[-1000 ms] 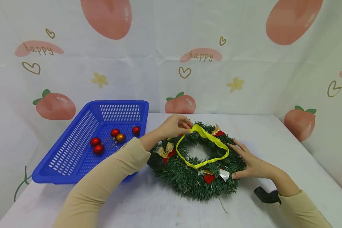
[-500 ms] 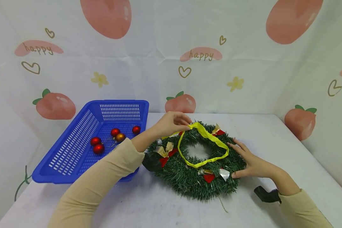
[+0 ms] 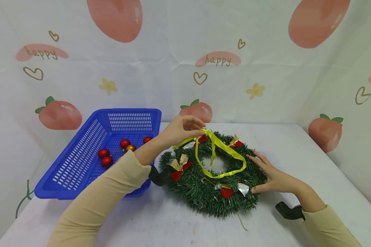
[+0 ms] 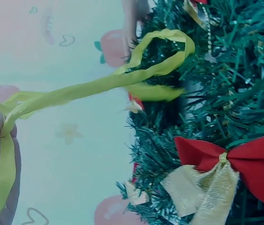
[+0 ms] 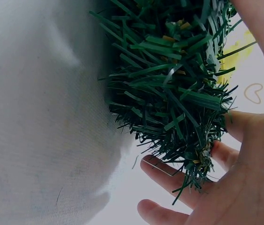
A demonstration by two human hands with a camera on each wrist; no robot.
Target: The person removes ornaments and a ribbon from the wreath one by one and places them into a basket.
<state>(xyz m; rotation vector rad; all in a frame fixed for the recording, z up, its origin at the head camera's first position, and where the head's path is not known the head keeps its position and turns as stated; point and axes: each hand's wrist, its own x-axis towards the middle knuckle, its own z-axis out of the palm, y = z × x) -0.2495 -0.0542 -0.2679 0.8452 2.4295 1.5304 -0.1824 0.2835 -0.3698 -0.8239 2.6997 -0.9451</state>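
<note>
A green Christmas wreath (image 3: 201,197) lies flat on the white table, trimmed with several bows, one a red and gold bow (image 3: 177,175). Above its back left side, my left hand (image 3: 183,130) pinches a yellow ribbon (image 3: 225,147) between thumb and fingers. The ribbon hangs in a loop over the wreath's centre opening, with a loose end dangling inside the loop. In the left wrist view, the pinched ribbon (image 4: 75,90) runs across to the wreath. My right hand (image 3: 275,178) rests on the wreath's right edge, fingers spread; the right wrist view shows them beside the bristles (image 5: 169,84).
A blue plastic basket (image 3: 158,120) stands at the left, close to the wreath, with several red balls (image 3: 107,162) and a gold ball (image 3: 131,147) inside. A thin cord (image 3: 242,222) sticks out from the wreath's front. A printed white cloth (image 3: 170,82) hangs behind the table.
My left hand has moved up and to the left with the ribbon, drawing the loop along. A ribbon end now dangles over the centre opening. The right hand and wreath stay in place.
</note>
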